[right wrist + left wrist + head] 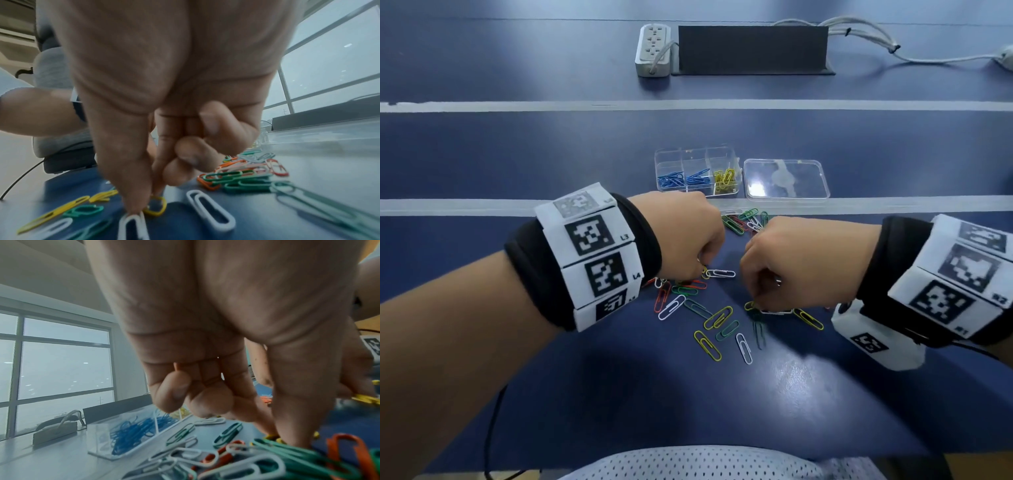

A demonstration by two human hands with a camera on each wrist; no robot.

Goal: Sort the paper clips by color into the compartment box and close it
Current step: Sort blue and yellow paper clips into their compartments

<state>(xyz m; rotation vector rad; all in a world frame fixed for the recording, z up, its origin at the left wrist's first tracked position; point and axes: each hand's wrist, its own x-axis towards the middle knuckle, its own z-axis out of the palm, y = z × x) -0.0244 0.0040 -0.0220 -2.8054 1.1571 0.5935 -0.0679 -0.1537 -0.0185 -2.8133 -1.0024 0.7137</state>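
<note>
1. The right hand (pixel 796 263) is down over the loose paper clips (pixel 714 320) on the blue desk (pixel 517 154). Its thumb and first fingers (pixel 131 186) are narrow, almost closed, with the tips at a yellow clip (pixel 155 206) and a white clip (pixel 133 225). The other fingers are curled into the palm. I cannot tell if the yellow clip is already pinched or only touched.
2. The white clip under these fingertips lies with its long axis toward the wrist camera. A second white clip (pixel 209 211), just to the right of the fingers, lies flat and points away at a slant.
3. The left hand (pixel 688 240) is close beside the right one, also low on the heap. Its fingers (pixel 298 410) are narrow, thumb and forefinger reaching down into green, orange and yellow clips. Whether they hold one, the pictures do not show. The small fingers are curled in.
4. Between the two hands a white clip (pixel 720 273) lies with its long axis left to right.
5. Beyond the fingers stands the clear compartment box (pixel 697 171), open. Blue clips (pixel 671 180) fill two near compartments, yellow clips (pixel 724 180) the next one.
6. The clear lid (pixel 786 180) lies flat, just at the right of the box.
7. Far behind are a white power strip (pixel 653 49) and a dark panel (pixel 751 49).
</note>
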